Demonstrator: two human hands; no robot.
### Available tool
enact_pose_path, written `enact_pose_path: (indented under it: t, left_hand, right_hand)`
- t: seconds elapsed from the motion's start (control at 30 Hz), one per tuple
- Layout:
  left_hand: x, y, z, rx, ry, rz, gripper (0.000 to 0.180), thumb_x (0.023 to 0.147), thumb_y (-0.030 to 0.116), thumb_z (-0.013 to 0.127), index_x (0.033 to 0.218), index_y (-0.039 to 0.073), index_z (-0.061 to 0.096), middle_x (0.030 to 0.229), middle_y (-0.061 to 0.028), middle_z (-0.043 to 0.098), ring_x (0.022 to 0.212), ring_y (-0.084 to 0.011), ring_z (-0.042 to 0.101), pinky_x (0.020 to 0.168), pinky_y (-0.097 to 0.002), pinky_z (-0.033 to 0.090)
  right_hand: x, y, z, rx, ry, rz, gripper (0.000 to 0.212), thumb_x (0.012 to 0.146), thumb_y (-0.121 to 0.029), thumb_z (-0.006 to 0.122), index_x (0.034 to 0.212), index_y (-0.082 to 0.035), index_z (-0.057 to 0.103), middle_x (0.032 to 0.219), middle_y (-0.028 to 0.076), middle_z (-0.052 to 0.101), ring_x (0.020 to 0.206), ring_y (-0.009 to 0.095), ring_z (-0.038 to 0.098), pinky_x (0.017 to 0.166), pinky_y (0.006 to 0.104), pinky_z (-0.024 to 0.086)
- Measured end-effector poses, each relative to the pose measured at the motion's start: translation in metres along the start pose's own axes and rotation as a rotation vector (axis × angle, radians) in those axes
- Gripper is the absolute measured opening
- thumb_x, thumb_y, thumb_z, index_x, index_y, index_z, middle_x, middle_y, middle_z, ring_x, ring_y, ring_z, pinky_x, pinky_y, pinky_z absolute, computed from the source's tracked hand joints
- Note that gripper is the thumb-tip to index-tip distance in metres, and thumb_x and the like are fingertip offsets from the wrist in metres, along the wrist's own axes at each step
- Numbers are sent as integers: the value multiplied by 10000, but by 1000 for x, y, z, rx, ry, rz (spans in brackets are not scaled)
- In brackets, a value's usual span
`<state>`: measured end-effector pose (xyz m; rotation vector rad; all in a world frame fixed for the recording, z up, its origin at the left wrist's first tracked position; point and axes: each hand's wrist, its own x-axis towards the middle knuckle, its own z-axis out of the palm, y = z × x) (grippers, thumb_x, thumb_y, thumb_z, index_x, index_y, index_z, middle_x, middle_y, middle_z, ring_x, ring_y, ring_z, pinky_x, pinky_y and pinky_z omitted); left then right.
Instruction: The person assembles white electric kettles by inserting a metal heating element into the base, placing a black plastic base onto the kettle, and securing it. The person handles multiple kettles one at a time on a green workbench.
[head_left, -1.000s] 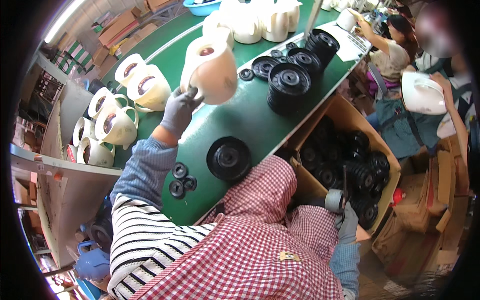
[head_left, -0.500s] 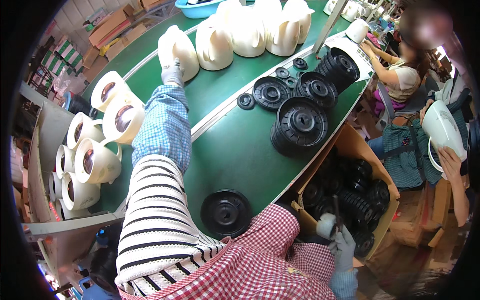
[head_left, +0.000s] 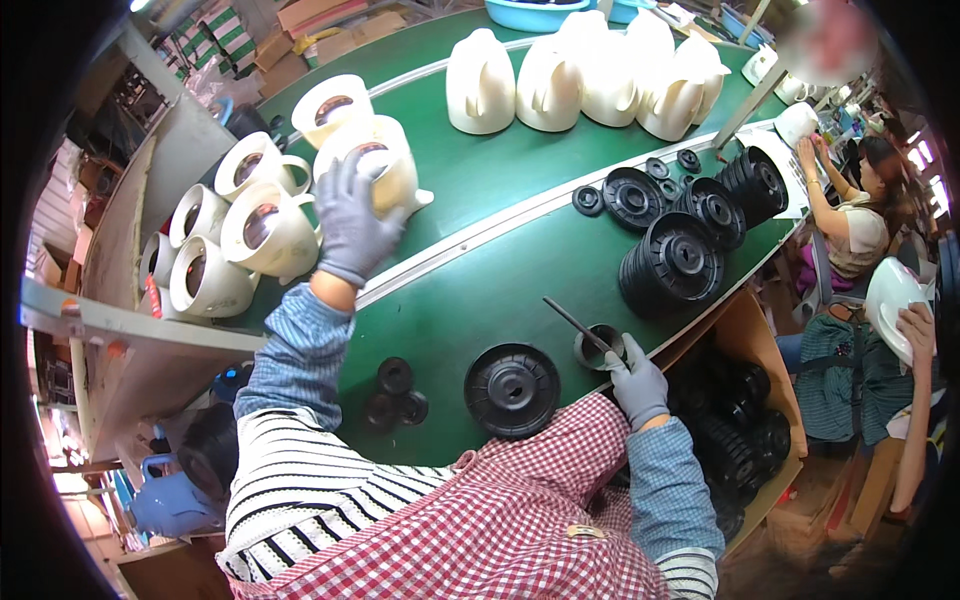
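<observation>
My left hand [head_left: 355, 225], in a grey glove, has its fingers over the rim of a cream pitcher [head_left: 395, 185] lying with its open end toward me. Close by, several more cream pitchers [head_left: 265, 230] lie in a cluster with dark openings showing. My right hand [head_left: 638, 385], also gloved, pinches a small round cup [head_left: 590, 352] at the table's near edge. A thin dark stick [head_left: 572, 322] leans out of the cup, possibly held by the same fingers. Between my arms lies a black ribbed disc [head_left: 512, 390], with three small black rings [head_left: 395, 376] left of it.
Several cream pitchers [head_left: 548, 90] stand along the back of the green table [head_left: 440, 300]. Stacks of black discs [head_left: 672, 262] rise at the right, beside a metal post [head_left: 750, 100]. A carton [head_left: 770, 345] of black parts adjoins the near edge. Co-workers [head_left: 850, 205] sit at right.
My left hand has left the standing pitchers at the back and come to a lying one at the left. My right hand has risen from the carton to the table edge with the cup and stick.
</observation>
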<state>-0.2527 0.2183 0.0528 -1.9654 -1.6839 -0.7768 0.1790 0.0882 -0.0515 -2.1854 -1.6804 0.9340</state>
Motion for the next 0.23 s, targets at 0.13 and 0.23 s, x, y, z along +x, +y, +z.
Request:
enact_pose_path:
  t: [0.13, 0.23]
  left_hand:
    - [-18, -79, 40, 68, -274, -165, 588, 657, 273, 875, 1156, 87, 625, 1552, -218, 381, 1419, -475, 341, 1166, -507, 341]
    - [-7, -91, 46, -80, -406, -107, 575, 704, 198, 834, 1226, 102, 615, 1584, -173, 363, 1448, -459, 316, 1186, -466, 348]
  right_hand:
    - [-16, -5, -10, -237, 284, -417, 621, 900, -416, 682, 1390, -50, 581, 1202, 177, 699, 1105, 366, 652, 985, 441, 489]
    - [-44, -25, -28, 153, 179, -375, 609, 863, -336, 730, 1393, -72, 588, 1259, 165, 677, 1138, 324, 635, 1025, 443, 454]
